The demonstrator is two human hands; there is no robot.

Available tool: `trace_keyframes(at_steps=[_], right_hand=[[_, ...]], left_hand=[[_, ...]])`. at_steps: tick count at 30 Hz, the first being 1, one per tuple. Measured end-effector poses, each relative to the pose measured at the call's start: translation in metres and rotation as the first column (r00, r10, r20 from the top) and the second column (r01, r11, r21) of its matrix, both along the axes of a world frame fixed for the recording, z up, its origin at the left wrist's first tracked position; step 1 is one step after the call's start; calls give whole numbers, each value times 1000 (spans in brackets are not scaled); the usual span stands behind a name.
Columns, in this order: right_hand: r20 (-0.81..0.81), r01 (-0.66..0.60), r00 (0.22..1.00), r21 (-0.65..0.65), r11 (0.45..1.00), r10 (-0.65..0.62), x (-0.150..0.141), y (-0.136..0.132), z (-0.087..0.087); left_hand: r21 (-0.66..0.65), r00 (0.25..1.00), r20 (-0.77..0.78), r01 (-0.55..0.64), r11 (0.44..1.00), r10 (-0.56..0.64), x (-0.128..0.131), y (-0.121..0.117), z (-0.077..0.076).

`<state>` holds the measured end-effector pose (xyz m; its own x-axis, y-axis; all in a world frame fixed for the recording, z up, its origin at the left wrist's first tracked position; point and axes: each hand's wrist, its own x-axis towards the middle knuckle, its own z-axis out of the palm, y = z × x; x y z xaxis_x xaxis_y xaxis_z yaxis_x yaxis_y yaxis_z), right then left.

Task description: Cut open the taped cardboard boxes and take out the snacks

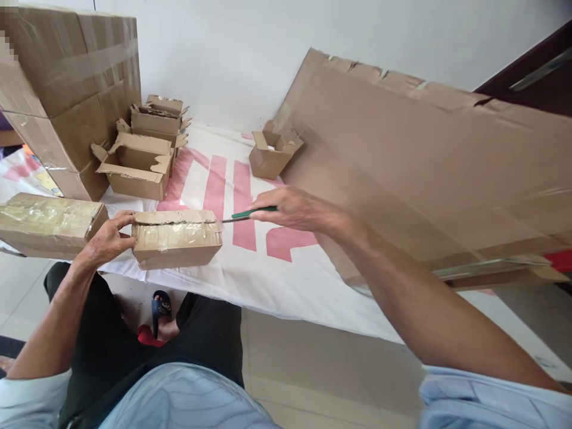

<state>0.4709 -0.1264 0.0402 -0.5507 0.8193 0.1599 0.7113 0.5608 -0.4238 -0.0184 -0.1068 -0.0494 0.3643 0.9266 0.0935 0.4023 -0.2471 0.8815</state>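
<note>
Taped cardboard carton (177, 257) lies at the near edge of the cloth-covered table (322, 298); I see the left hand (111, 233) gripping its left end, likely bracing it against the green-handled knife (242, 214) that the right hand (288, 207) clasps, blade at the opposite end.

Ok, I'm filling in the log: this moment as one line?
left hand: touching taped box | right hand: holding green-handled tool, tip at box's right end

No legible text or numbers.
</note>
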Motion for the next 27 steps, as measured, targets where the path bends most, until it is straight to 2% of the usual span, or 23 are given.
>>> trace_keyframes(at_steps=[2, 3, 5, 7, 10, 12, 13, 14, 16, 19, 21, 24, 27], right_hand=[[-149, 129, 981, 23, 991, -124, 20, -11, -16], [-226, 216, 954, 69, 974, -196, 26, -16, -31], [-321, 363, 893, 95, 927, -317, 28, -26, -72], [-305, 472, 846, 43, 881, -438, 18, -36, -124], [-158, 561, 817, -5, 828, -554, -3, -52, -196], [-91, 597, 800, 22, 802, -593, -15, -58, -225], [-86, 610, 791, 41, 791, -606, -19, -59, -233], [-109, 617, 785, 55, 785, -610, -23, -59, -236], [-242, 603, 780, 43, 797, -577, -32, -54, -232], [-538, 502, 713, -57, 863, -450, -54, -44, -208], [-653, 408, 665, -89, 909, -362, -76, -41, -191], [-687, 336, 675, -36, 941, -268, -109, -40, -173], [-681, 372, 683, 13, 928, -264, -131, -41, -166]], left_hand=[[-1, 1000, 18, 11, 1000, -11, 1, -1, 1], [4, 1000, 20, 17, 1000, -17, 1, -2, 2], [16, 999, 13, 31, 999, -32, 2, -2, 4], [22, 999, 10, 49, 999, -49, 3, -2, 7], [17, 997, 18, 79, 997, -80, 3, -2, 10], [6, 995, 22, 92, 996, -92, 2, -1, 12], [0, 995, 24, 94, 996, -94, 1, -1, 13], [-7, 995, 25, 93, 996, -93, 1, -1, 14], [-23, 996, 27, 89, 996, -88, 1, -2, 15], [-39, 996, 35, 87, 995, -86, 2, -2, 16], [-45, 996, 30, 90, 995, -89, 3, -2, 18], [-40, 996, -1, 94, 995, -94, 3, -3, 21], [-20, 993, -45, 113, 993, -114, 0, -2, 21]])
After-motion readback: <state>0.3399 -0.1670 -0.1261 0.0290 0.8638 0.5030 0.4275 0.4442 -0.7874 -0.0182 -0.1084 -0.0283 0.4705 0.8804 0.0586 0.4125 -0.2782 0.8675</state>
